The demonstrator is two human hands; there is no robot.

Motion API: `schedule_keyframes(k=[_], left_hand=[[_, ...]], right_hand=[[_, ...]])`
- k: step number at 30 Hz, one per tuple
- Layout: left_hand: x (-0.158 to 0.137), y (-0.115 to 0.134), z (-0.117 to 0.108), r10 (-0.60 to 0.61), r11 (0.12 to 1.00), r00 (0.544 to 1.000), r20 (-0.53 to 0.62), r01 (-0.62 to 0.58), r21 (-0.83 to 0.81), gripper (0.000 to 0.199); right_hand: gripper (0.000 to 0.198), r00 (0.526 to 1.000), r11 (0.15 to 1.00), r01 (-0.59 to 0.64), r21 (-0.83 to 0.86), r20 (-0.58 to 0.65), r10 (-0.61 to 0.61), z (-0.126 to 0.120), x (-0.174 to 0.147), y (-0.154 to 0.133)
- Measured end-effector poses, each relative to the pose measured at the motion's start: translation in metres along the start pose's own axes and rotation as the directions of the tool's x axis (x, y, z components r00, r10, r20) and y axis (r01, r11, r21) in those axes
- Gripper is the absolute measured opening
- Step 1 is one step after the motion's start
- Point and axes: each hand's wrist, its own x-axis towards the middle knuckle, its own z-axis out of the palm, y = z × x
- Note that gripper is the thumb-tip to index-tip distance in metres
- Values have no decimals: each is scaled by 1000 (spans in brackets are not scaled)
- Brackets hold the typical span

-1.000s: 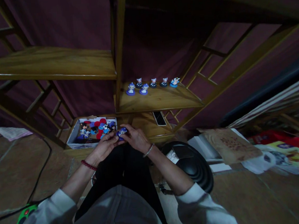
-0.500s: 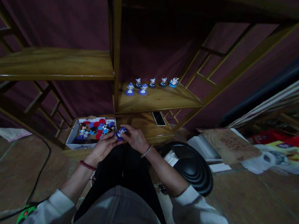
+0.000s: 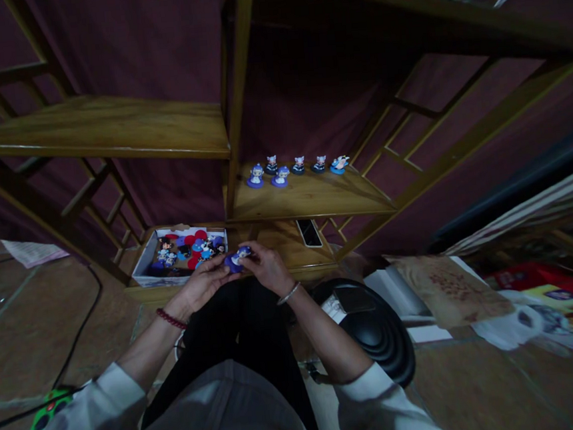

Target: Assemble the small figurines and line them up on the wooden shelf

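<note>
Between my two hands, above my lap, is a small purple-and-white figurine (image 3: 238, 258) on a round purple base, tilted on its side. My left hand (image 3: 206, 281) grips it at the base with its fingertips. The fingers of my right hand (image 3: 267, 266) are closed on its upper end. Just left of the hands, a white box (image 3: 144, 275) on the bottom shelf holds several mixed figurines and red and blue round pieces. On the shelf above stand two purple figurines (image 3: 280, 177), three dark-based ones (image 3: 299, 166) and a blue-based one (image 3: 339, 165).
A phone (image 3: 309, 233) lies on the bottom shelf to the right. On the floor are a black round ridged object (image 3: 377, 331), a brown printed sheet (image 3: 448, 288), a plastic bag (image 3: 510, 329) and a green device (image 3: 48, 416) with a cable. Wooden posts (image 3: 239, 99) divide the shelving.
The view has shifted slightly, so the shelves sit a little lower and further right. Both hands keep the figurine between them, its tilt barely changed.
</note>
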Motion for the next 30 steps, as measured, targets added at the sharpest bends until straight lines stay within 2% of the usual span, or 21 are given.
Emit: schedule_keyframes(k=[7,16,23,30], left_hand=[[-1,4,-5,31,999,999,-18,-31,35,35],[-2,6,-14,57,993,998,8,-58,102,42],[0,6,-18,83,984,996,38,-87,154,21],[1,6,-18,82,989,997,10,-82,120,18]], right_hand=[[25,1000,994,-25,103,-8,26,4,6,8],[28,1000,982,9,188,17,-13,13,11,13],[26,999,972,12,235,46,-23,12,12,11],[25,995,966,56,253,64,-75,10,15,12]])
